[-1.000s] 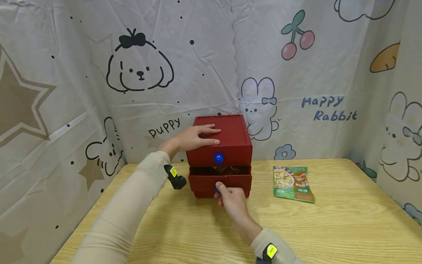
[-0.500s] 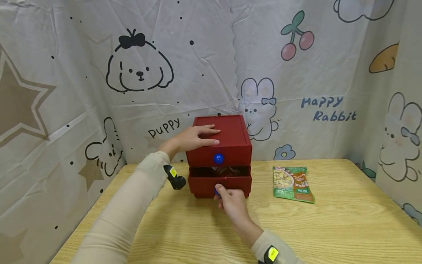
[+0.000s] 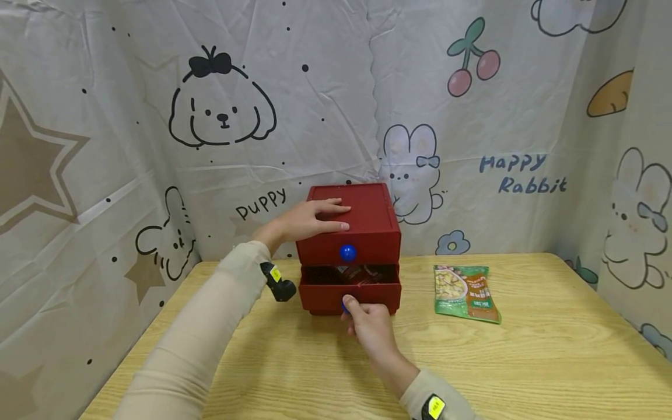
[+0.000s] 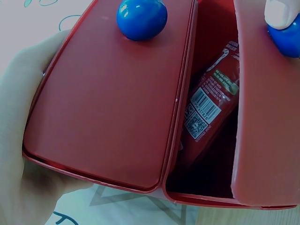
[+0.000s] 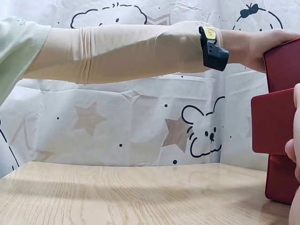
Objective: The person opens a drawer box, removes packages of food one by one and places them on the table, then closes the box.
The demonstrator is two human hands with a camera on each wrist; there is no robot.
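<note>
A small red chest of drawers (image 3: 367, 207) stands near the back of the table. My left hand (image 3: 307, 220) rests on its top at the left, fingers spread. The drawer below the top one (image 3: 320, 296) is partly pulled out. My right hand (image 3: 374, 332) pinches that drawer's blue knob (image 4: 286, 41) between thumb and fingers, covering most of it in the head view. Inside the drawer lies a dark red packet (image 4: 208, 110) with a barcode, its far part hidden by the drawer front. The top drawer (image 4: 103, 103) is closed and has its own blue knob (image 3: 347, 252).
To the right of the chest, a green and brown snack bag (image 3: 467, 293) lies flat on the wooden table (image 3: 551, 350). A printed white curtain (image 3: 325, 87) hangs behind and at both sides. In the right wrist view, another red section (image 5: 280, 178) shows under the pulled-out drawer.
The lower drawer has slid farther out towards me, with my right hand on its knob. More of the packet inside shows. My left hand has stayed on top of the chest.
</note>
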